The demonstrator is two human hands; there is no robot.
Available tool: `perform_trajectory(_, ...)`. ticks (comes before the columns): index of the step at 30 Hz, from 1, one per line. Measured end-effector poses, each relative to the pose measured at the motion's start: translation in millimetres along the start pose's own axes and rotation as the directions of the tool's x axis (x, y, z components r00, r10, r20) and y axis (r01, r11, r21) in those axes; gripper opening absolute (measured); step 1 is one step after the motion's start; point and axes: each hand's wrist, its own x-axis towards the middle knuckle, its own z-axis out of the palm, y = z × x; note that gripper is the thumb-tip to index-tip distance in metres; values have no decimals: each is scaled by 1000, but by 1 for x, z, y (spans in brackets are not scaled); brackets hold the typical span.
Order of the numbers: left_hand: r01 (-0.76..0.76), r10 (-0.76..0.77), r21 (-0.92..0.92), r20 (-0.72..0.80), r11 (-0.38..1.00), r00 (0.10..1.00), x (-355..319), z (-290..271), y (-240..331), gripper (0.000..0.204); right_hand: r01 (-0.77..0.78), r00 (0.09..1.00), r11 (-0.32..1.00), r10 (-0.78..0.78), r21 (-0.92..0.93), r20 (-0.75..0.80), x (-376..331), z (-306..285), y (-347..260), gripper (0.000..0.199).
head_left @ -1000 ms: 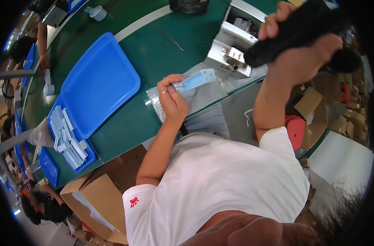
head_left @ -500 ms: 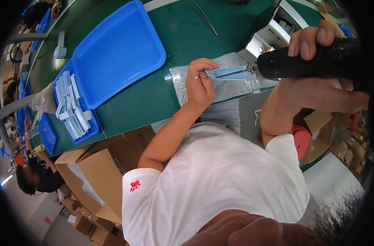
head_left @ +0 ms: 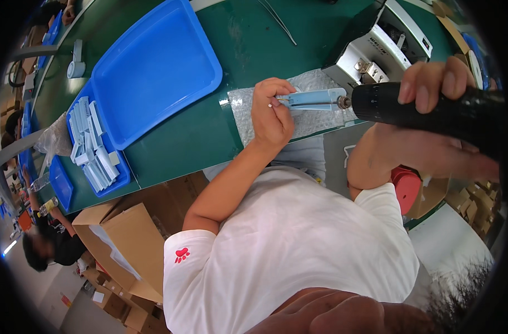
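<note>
My left hand point(head_left: 273, 114) is closed around one end of a light blue plastic piece point(head_left: 326, 94), a long channel-shaped part, with fingertips pinching near a small white stub. My right hand point(head_left: 415, 146) wraps a black electric screwdriver point(head_left: 383, 103), its fingers over the top of the body. From the screwdriver's metal collar point(head_left: 343, 102) a thin bit runs left along the inside of the piece toward my left fingers. Whether the bit's tip touches a screw is hidden by those fingers. Bubble wrap point(head_left: 244, 111) lies on the green table under the piece.
A silver and black box-shaped machine point(head_left: 371, 50) stands beyond my right hand. Tweezers point(head_left: 279, 22) lie at the back. A large blue tray point(head_left: 154, 72) overlaps another blue tray of similar light blue pieces point(head_left: 92, 145). Tape point(head_left: 76, 68) sits far left; another person works beyond.
The screwdriver's rear has swung slightly nearer to me with my right hand, showing more of the machine behind it. My left hand keeps its grip; the whole view has shifted slightly.
</note>
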Motion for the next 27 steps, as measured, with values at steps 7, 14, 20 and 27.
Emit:
perform_trajectory(7,28,-28,-3,-43,1000,999,-1,2,3,27,-94,995,995,92,39,32,-4,-6,-7,104)
perform_trajectory(14,86,-86,-15,-23,996,996,-3,8,-1,18,52,988,993,-68,-109,-142,15,-5,-6,99)
perform_trajectory(20,189,-185,-99,47,977,982,3,0,10,25,-153,988,980,147,125,53,57,-57,-76,81)
perform_trajectory(27,82,-82,14,41,997,996,4,-1,1,15,3,892,677,-335,-736,-305,65,31,-14,56)
